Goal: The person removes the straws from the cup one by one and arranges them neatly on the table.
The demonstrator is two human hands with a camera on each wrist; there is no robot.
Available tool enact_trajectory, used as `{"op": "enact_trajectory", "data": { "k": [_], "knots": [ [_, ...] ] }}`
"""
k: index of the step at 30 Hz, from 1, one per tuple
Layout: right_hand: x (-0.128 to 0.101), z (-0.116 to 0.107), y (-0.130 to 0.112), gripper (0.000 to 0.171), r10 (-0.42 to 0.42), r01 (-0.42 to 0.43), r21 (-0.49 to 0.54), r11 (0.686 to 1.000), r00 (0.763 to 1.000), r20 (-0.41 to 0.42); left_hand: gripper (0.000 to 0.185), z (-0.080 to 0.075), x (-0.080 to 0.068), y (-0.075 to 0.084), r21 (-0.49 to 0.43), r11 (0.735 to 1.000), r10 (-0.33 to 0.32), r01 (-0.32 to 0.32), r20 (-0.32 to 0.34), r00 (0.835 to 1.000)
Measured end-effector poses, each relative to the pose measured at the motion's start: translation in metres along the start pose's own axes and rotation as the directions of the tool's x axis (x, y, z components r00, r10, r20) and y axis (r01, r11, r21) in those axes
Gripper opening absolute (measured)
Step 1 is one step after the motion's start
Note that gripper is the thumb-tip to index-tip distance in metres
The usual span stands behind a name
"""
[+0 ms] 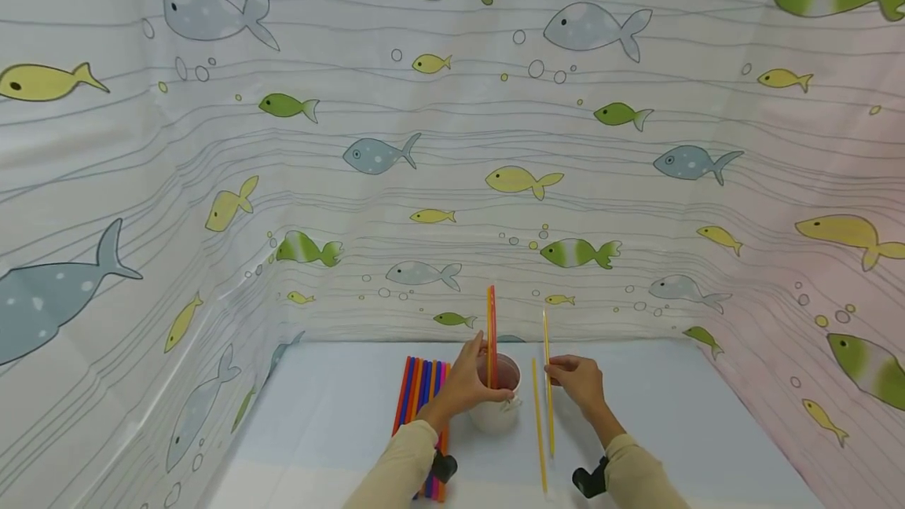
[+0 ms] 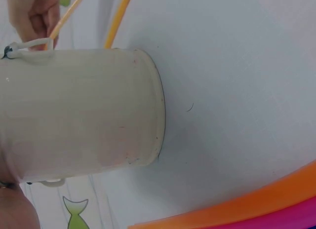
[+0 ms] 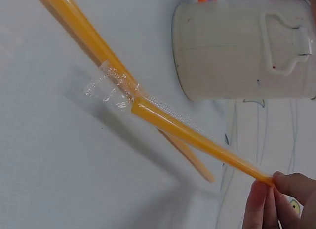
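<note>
Hands first: the left hand [image 1: 463, 383] is wrapped round the side of a white cup [image 1: 497, 407] standing mid-counter, which has an orange straw [image 1: 491, 332] standing upright in it. The right hand [image 1: 580, 382] pinches a yellow straw [image 1: 547, 383] in its fingertips [image 3: 269, 202], holding it upright just right of the cup. Another yellow straw [image 1: 539, 422] lies flat on the pale counter [image 1: 679, 430] between them. A bundle of coloured straws [image 1: 420, 391] lies left of the cup. Fish-print curtain [image 1: 452, 140] all around. No readable writing anywhere.
</note>
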State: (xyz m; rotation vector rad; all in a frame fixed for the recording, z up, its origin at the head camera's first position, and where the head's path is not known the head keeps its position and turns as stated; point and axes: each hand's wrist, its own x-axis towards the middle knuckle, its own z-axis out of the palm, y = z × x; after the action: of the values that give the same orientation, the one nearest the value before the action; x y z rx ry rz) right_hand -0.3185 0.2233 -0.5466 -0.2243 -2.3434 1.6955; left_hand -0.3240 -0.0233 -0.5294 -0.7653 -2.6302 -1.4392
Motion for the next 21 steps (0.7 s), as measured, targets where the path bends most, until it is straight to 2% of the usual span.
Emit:
{"op": "enact_trajectory", "data": {
  "k": [10,21],
  "knots": [
    [-0.012,0.004,0.022,0.018,0.051,-0.051,-0.020,0.998,0.999,0.017,0.119,0.002,0.000,-0.002,0.017,1.000,-0.001,0.001,0.003,1.000],
    [-0.017,0.005,0.028,0.018,0.089,-0.085,-0.074,0.994,0.995,0.047,0.117,0.000,0.000,0.001,0.005,1.000,0.013,-0.013,-0.008,1.000]
  ]
}}
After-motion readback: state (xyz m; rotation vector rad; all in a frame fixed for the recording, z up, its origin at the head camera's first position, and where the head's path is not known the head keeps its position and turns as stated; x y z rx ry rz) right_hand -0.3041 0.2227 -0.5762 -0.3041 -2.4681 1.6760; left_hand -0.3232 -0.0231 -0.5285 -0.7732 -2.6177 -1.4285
